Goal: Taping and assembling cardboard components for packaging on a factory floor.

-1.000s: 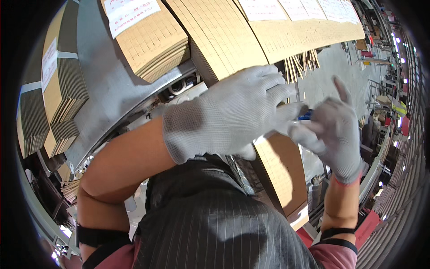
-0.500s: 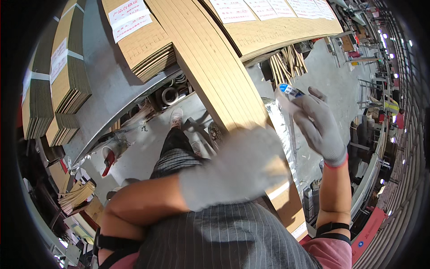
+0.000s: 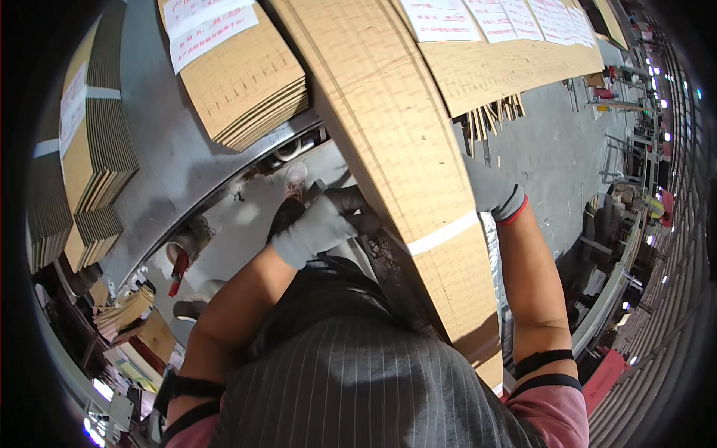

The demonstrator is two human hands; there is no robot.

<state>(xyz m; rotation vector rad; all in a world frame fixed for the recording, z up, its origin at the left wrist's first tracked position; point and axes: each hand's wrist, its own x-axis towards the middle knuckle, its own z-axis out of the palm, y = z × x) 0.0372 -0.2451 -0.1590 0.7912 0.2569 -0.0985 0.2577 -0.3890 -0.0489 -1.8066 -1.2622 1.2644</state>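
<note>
A long bundle of flat brown cardboard sheets (image 3: pixel 396 149), bound by a white strap (image 3: pixel 442 233), runs from the top centre down to my lap. My left hand (image 3: pixel 323 222), in a grey glove, presses against the bundle's left edge with its fingers curled onto it. In a grey glove with a red cuff, my right hand (image 3: pixel 491 191) holds the right edge, its fingers hidden behind the sheets. The bundle stands between my two hands.
Stacks of flat cardboard with white labels lie at upper left (image 3: pixel 239 82) and far left (image 3: pixel 82 157) on a grey metal bench (image 3: pixel 168 179). A red-handled tool (image 3: pixel 178 270) lies below it. More labelled cardboard (image 3: pixel 515 52) and wooden slats (image 3: pixel 493 116) sit upper right on a concrete floor (image 3: pixel 556 157).
My hands were together at a small blue object; the right hand then lifted it away. Now both hands have dropped onto the edges of the strapped cardboard bundle, and the blue object is out of sight.
</note>
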